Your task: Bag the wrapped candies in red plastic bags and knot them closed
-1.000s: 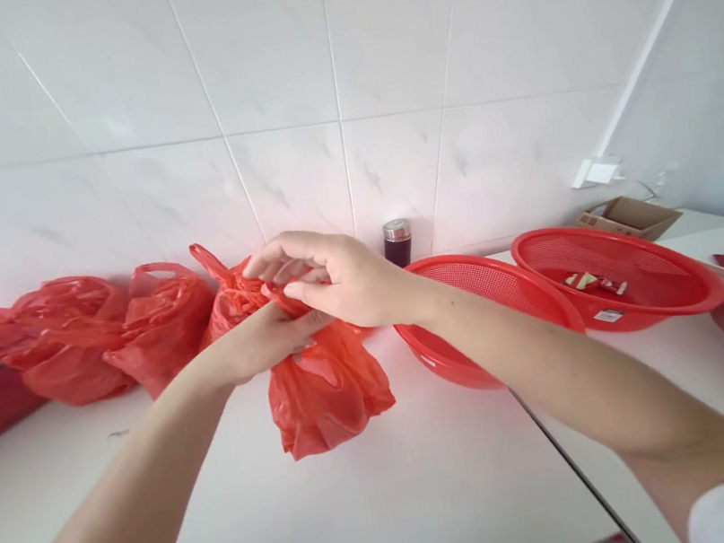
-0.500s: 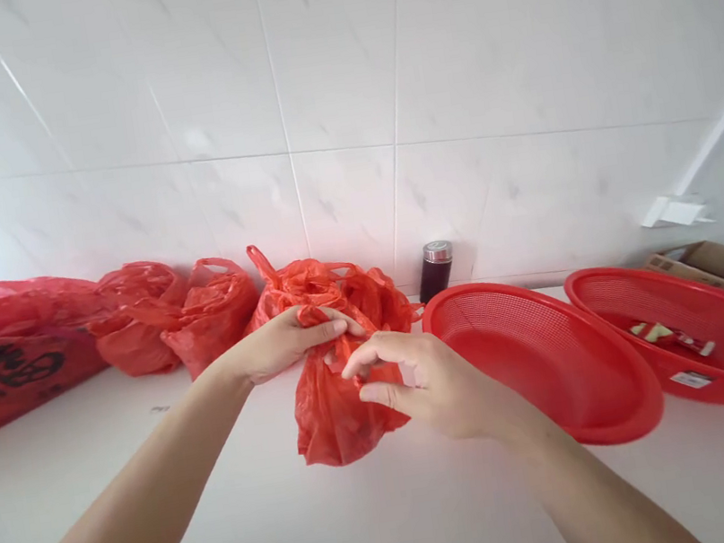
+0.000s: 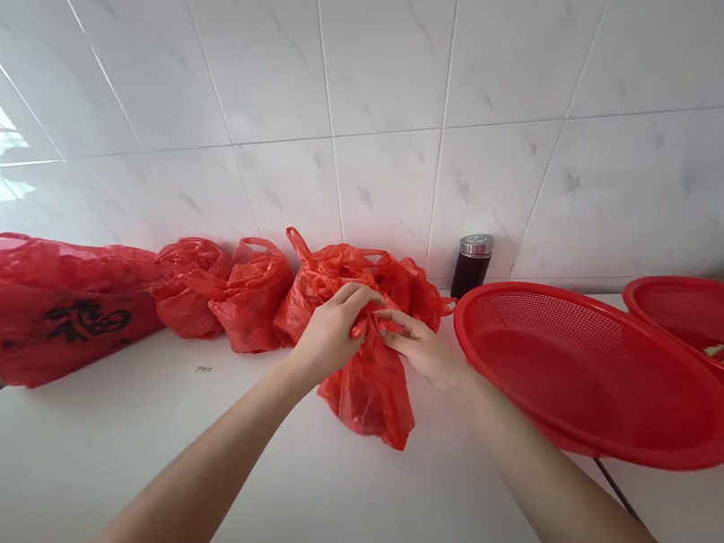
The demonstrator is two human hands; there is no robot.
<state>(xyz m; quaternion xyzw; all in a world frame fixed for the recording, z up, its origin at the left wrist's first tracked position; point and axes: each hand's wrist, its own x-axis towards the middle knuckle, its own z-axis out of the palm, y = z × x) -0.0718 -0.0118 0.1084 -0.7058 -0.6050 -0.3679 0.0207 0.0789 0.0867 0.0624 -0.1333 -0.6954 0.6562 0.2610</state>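
A thin red plastic bag (image 3: 373, 397) hangs down between my hands, its lower part full and resting at or just above the white table. My left hand (image 3: 338, 328) is closed around the gathered top of the bag from the left. From the right, my right hand (image 3: 417, 345) pinches the same gathered plastic with thumb and fingers. The fingertips of both hands nearly meet, and folds of plastic partly hide them. What lies inside the bag cannot be made out. Right behind my hands sit more red plastic bags (image 3: 327, 268), bunched together against the wall.
Two filled red bags (image 3: 250, 297) and a large red bag with black lettering (image 3: 68, 306) line the wall at left. A dark flask with a silver lid (image 3: 472, 264) stands behind a red mesh basket (image 3: 586, 365). Another red basket (image 3: 693, 304) holds some items at far right.
My left hand has turned over the bag's top, and my right fingers have closed onto the plastic. The bag has twisted. The view has swung left, showing more of the large bag.
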